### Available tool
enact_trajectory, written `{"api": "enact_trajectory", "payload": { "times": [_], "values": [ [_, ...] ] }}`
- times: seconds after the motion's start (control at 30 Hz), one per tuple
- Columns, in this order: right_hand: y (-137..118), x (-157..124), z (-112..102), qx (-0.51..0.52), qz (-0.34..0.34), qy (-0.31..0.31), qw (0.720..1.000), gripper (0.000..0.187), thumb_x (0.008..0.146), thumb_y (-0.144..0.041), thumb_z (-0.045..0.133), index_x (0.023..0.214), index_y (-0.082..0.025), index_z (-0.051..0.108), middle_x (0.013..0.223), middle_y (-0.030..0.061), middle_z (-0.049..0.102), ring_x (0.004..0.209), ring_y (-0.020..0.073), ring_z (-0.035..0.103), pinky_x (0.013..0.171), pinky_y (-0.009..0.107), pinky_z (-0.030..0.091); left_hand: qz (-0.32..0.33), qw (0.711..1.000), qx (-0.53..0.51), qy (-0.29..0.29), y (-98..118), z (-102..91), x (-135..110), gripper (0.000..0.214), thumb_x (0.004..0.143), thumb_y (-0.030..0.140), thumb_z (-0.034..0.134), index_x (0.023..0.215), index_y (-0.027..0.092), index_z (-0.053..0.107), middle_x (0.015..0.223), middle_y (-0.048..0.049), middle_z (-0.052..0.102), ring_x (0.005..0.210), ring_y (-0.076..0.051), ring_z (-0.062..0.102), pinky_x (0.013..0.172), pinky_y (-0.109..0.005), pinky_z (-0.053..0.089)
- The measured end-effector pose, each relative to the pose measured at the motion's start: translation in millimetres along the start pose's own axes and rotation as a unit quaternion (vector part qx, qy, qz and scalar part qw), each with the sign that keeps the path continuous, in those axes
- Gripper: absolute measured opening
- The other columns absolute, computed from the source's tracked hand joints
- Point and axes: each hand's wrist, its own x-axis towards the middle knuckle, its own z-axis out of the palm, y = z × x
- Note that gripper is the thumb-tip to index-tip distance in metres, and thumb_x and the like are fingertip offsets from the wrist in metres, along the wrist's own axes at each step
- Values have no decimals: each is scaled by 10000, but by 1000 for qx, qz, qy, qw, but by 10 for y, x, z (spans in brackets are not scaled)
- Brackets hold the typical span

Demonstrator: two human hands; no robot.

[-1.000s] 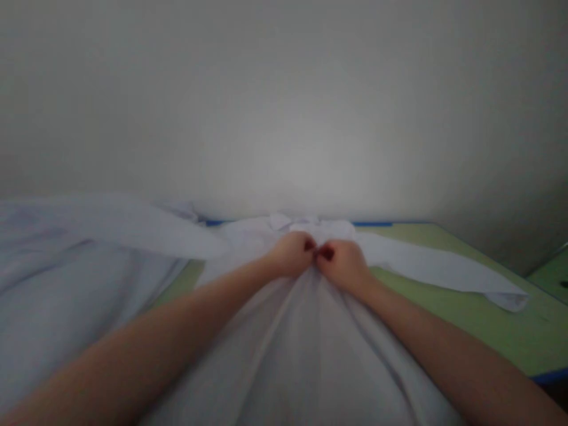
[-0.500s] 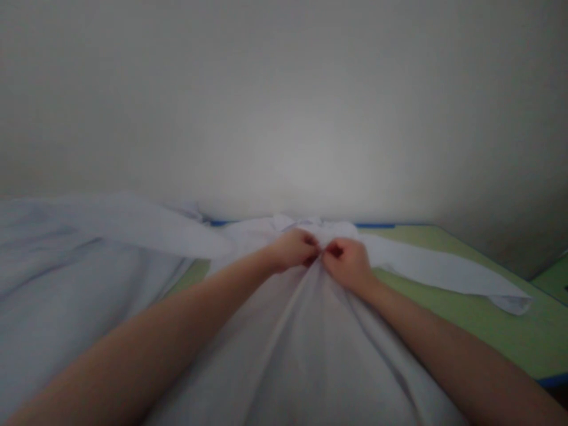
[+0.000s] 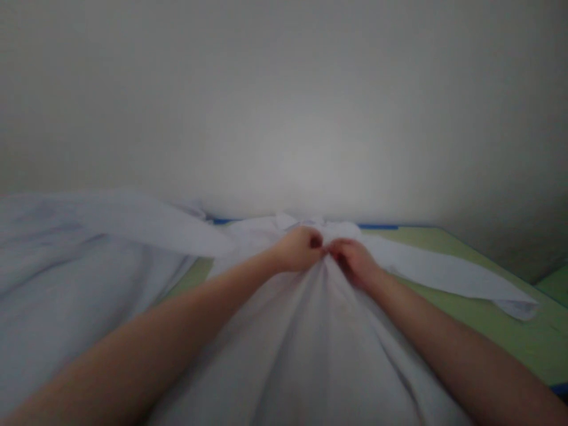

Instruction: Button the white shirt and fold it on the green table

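A white shirt (image 3: 310,349) lies spread on a green table (image 3: 510,331), its collar toward the far wall. My left hand (image 3: 299,249) and my right hand (image 3: 355,260) meet at the shirt's front opening just below the collar. Both hands are closed in a pinch on the cloth there, thumbs nearly touching, red-painted nails showing. What sits between the fingertips is too small and blurred to make out. One sleeve (image 3: 452,275) stretches out to the right across the table.
More white cloth (image 3: 80,266) is heaped on the left, covering that side of the table. A plain pale wall (image 3: 284,106) stands right behind the table's blue far edge (image 3: 377,226). Another green surface (image 3: 554,284) shows at the far right.
Both hands stayed pinched at the shirt front and shifted slightly up toward the collar. The cloth under them is pulled tighter, and the view has drifted a little.
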Motion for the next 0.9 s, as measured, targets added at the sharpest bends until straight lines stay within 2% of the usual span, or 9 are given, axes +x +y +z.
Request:
{"api": "enact_trajectory", "payload": {
  "times": [0.1,0.17,0.23,0.33,0.43,0.53,0.67,0.77,0.9],
  "values": [
    [8,29,-30,-60,-5,-12,998,225,623,-347,658,692,-162,552,574,-23,522,506,95,440,504,245,329,-27,1000,3,-3,-28,22,17,282,768,374,458,603,156,527,569,8,508,564,-111,447,517,-242,273],
    [-23,13,-22,-156,-64,14,986,251,670,-398,628,710,-169,534,580,-27,508,515,94,428,500,238,313,-52,999,1,0,-55,45,35,265,763,357,460,600,157,524,571,7,506,567,-115,452,510,-243,272],
    [-64,-29,5,-260,-139,40,955,275,687,-422,617,688,-180,487,574,-40,462,527,91,405,501,231,298,-73,997,-1,12,-91,62,55,227,744,327,473,599,159,520,570,8,501,566,-117,458,501,-243,269],
    [-102,-114,64,-391,-212,29,895,329,647,-418,658,648,-188,423,560,-57,393,527,84,352,491,225,259,-94,995,0,39,-154,62,81,202,736,308,473,603,162,517,562,12,498,556,-118,457,497,-242,270],
    [-107,-181,116,-482,-234,1,844,328,625,-380,676,647,-186,413,572,-55,401,535,82,337,493,223,230,-97,994,4,57,-210,38,99,223,755,327,460,622,162,529,582,5,516,571,-122,466,515,-242,292],
    [-106,-203,132,-534,-232,-1,813,283,625,-327,666,664,-183,426,608,-43,450,562,87,362,513,225,229,-93,993,23,67,-249,-8,112,245,768,352,456,643,159,540,615,-9,538,590,-127,473,528,-243,304],
    [-103,-204,115,-573,-209,-24,792,246,627,-329,663,696,-182,479,645,-25,511,585,97,394,528,232,232,-110,986,57,115,-328,-145,140,262,792,363,430,700,155,558,655,-25,560,602,-130,474,541,-246,308],
    [-81,-210,106,-576,-198,-54,791,224,655,-341,651,724,-182,510,656,-20,537,581,96,410,532,232,238,-152,975,67,148,-432,-275,162,283,799,386,424,718,156,568,665,-33,569,611,-133,480,552,-248,319],
    [-43,-185,91,-547,-184,-70,814,175,739,-343,581,717,-177,528,640,-17,543,573,93,426,542,230,261,-162,979,74,100,-527,-368,166,281,781,405,449,732,163,582,675,-38,587,610,-134,492,555,-246,335]
  ]
}}
